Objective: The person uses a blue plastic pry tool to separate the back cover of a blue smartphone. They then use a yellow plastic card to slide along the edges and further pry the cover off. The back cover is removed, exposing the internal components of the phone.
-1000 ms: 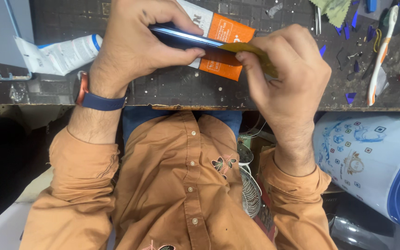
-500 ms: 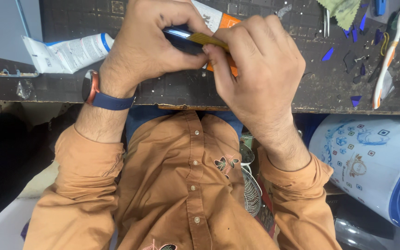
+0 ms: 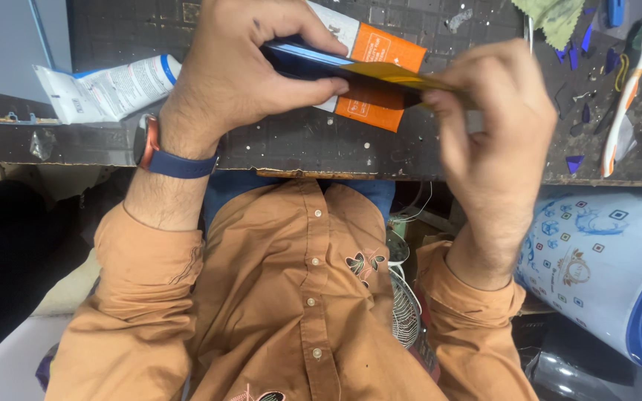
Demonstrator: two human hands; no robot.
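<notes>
A: How were the hands set?

B: The left hand [image 3: 243,78] was clamped round a slim dark phone [image 3: 302,59], held on edge just above the bench [image 3: 321,145], thumb pressed along its lower side. The right hand [image 3: 495,122] was pinched shut on a thin yellow pry card [image 3: 391,74], whose tip sat at the phone's right end, apparently in the seam, though the blur made that hard to confirm

A: So where was the phone, exactly?

B: In the air over the near middle of the bench, in front of an orange and white box [image 3: 377,56]

A: What would have made the prying go well?

B: My judgement: the card wanted to stay shallow and flat to the seam, sliding rather than levering, with the left thumb bracing close to the tip. Too deep and it could have nicked what lay inside

A: Anything else around?

B: A white tube [image 3: 109,85] lay towards the left edge, a toothbrush [image 3: 626,96] near the right edge among small blue picks [image 3: 574,162], and a green cloth [image 3: 555,15] at the far right corner
</notes>
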